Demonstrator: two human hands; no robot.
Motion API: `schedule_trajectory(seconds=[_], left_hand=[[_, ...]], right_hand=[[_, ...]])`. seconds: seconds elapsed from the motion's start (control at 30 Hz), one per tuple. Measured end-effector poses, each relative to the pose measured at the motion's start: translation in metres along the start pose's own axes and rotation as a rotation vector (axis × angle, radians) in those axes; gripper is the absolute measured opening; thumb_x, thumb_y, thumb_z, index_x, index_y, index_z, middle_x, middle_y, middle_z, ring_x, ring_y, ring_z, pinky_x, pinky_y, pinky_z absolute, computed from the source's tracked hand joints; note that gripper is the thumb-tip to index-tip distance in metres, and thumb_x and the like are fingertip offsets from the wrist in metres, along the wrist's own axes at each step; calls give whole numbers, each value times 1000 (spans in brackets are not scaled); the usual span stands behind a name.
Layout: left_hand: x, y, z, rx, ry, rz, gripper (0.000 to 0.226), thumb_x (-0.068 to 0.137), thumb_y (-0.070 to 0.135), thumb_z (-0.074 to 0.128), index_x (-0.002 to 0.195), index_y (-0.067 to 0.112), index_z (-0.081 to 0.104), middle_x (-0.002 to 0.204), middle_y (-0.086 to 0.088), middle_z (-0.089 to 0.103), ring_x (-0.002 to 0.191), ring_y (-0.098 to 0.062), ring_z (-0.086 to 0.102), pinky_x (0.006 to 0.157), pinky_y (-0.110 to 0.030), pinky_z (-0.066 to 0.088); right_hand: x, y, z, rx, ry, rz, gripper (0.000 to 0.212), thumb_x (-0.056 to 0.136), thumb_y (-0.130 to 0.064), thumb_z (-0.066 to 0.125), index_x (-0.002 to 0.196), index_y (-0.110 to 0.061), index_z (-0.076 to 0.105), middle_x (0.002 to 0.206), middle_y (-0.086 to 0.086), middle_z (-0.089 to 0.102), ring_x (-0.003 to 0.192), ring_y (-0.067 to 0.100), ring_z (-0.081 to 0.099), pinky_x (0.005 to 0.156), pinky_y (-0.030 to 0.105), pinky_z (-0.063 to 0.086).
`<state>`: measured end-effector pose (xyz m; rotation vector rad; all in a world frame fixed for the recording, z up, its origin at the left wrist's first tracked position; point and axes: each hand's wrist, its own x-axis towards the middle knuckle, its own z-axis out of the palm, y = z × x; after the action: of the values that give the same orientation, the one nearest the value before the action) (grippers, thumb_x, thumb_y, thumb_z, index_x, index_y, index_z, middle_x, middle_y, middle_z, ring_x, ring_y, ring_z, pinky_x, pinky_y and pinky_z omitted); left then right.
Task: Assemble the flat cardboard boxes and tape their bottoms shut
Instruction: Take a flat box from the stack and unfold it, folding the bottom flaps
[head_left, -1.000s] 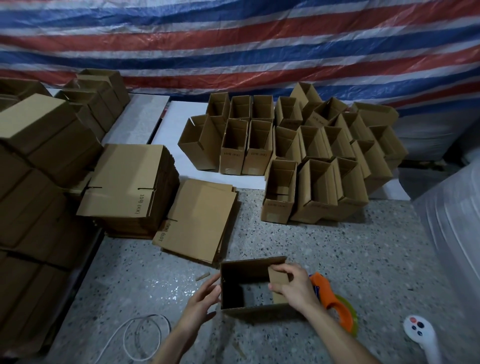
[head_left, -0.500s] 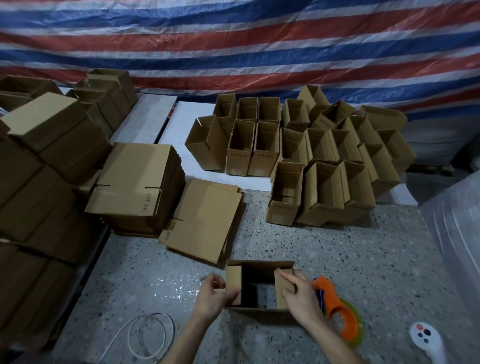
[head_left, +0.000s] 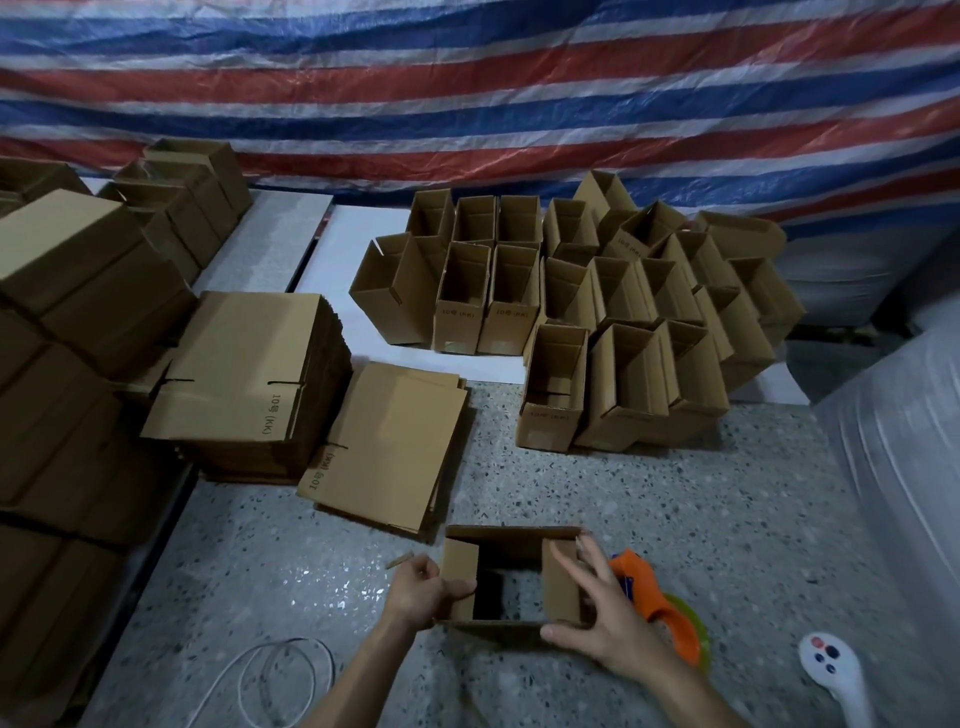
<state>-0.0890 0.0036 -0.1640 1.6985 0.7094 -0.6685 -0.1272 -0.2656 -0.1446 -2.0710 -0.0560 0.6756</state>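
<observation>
— So, what's biggest?
— The tarp (head_left: 467, 104), hung along the floor's (head_left: 701, 519) far edge. Below it the built boxes (head_left: 623, 322) cluster toward the far right corner.
— And the flats?
— A tall stack (head_left: 249, 374) sits by the left edge, with a thin pile (head_left: 395, 447) just beside it.
— And the one in work?
— That box (head_left: 511, 538) stands at the near edge, both short flaps folded in. The left hand (head_left: 421, 592) pinches its left wall with curled fingers. The right hand (head_left: 608, 618) is spread flat, pressing the right flap.
— Tape?
— The dispenser (head_left: 657, 605) lies just right of the box.
</observation>
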Motion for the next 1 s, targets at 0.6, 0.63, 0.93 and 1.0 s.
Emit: schedule_trajectory(seconds=[0.6,0.63,0.93,1.0], left_hand=[[-34,-32,-17,117,-172,388,32,86,33,76,118,34,72,103,-11,52,90,-18,58,79,-18,47],[-34,-30,-11,51,-126,370,24,89,25,74,112,32,75,106,-12,57,91,-20,61,76,-20,50],[-18,-30,2,-12,128,430,103,80,17,83,155,40,16,144,8,33,107,-17,55,85,-42,55],[-19,-19,0,124,86,541,106,84,21,80,157,45,7,152,15,26,120,-13,50,92,-43,53]], right_hand=[[21,-10,12,102,346,106,61,59,-48,92,113,-46,65,150,-22,32,143,9,29,119,48,32],[24,-14,14,94,392,104,53,60,-42,93,105,-45,65,148,-19,40,141,12,35,116,48,36],[27,-25,13,6,430,103,131,59,-38,94,158,-40,7,144,-17,38,134,11,39,113,42,38],[28,-29,8,-90,363,49,130,65,-41,91,155,-50,-2,154,-14,29,143,14,29,117,45,32]])
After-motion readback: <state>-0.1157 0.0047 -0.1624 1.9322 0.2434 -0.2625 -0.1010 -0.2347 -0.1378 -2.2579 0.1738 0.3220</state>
